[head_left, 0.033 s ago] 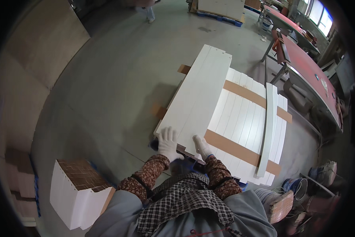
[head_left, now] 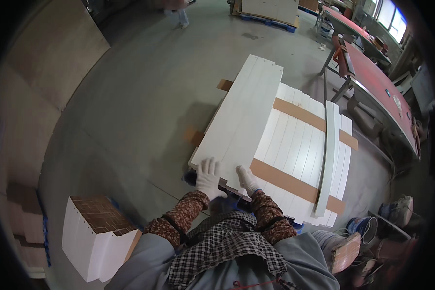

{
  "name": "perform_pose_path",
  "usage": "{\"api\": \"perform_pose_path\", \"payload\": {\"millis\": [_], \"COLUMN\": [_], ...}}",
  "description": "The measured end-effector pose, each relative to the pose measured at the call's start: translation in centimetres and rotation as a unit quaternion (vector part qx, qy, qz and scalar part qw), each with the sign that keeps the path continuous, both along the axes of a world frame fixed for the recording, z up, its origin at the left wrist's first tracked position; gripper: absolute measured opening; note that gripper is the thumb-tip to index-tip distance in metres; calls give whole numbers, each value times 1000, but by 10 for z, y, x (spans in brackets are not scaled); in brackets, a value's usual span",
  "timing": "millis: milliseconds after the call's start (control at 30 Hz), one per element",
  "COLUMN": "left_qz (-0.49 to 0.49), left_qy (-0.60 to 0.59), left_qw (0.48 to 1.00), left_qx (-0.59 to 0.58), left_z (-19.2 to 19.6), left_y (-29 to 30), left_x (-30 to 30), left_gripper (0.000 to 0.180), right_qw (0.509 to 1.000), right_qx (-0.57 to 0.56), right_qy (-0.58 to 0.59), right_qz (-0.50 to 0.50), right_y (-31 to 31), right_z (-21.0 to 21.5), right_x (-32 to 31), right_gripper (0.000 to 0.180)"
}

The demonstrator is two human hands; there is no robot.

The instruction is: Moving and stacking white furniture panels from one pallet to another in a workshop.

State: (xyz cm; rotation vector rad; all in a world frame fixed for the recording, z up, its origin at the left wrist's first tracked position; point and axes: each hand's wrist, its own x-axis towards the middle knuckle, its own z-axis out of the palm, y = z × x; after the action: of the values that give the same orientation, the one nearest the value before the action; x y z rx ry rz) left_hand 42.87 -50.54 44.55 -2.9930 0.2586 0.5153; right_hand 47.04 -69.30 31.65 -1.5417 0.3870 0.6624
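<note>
My left hand [head_left: 207, 179], in a white glove, lies with spread fingers on the near left end of a stack of long white boards [head_left: 240, 111]. My right hand [head_left: 248, 180], gloved too, rests its outstretched fingers along the right edge of the same boards, near the close end. Its palm side is hidden. These boards lie side by side on a wider layer of white boards [head_left: 287, 140]. Brown cardboard strips [head_left: 287, 180] run across that lower layer, and a single narrow white board [head_left: 329, 154] lies over the strips on the right.
At the lower left stands a stack of white pieces with brown tops [head_left: 95, 237]. Red-topped tables [head_left: 372, 82] line the right side. Buckets [head_left: 362, 230] sit at the lower right. A loaded blue pallet [head_left: 268, 21] and a person's leg [head_left: 183, 18] are far off.
My left hand has shifted very slightly right and toward me on the boards. The boards' far end sits a touch farther left. My right hand stays in place.
</note>
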Motion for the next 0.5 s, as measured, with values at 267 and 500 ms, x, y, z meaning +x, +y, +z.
{"api": "perform_pose_path", "payload": {"millis": [267, 500], "left_qz": [-44, -59], "left_qy": [-56, -64], "left_qw": [997, 996], "left_qx": [-12, -4], "left_z": [-8, -7], "left_y": [-18, -21], "left_x": [16, 16], "left_gripper": [119, 119], "right_qw": [1000, 1000], "right_qx": [6, -18], "right_qy": [10, 1], "right_qz": [24, 6], "right_y": [2, 5], "right_z": [21, 2], "right_x": [1, 2], "right_gripper": [80, 99]}}
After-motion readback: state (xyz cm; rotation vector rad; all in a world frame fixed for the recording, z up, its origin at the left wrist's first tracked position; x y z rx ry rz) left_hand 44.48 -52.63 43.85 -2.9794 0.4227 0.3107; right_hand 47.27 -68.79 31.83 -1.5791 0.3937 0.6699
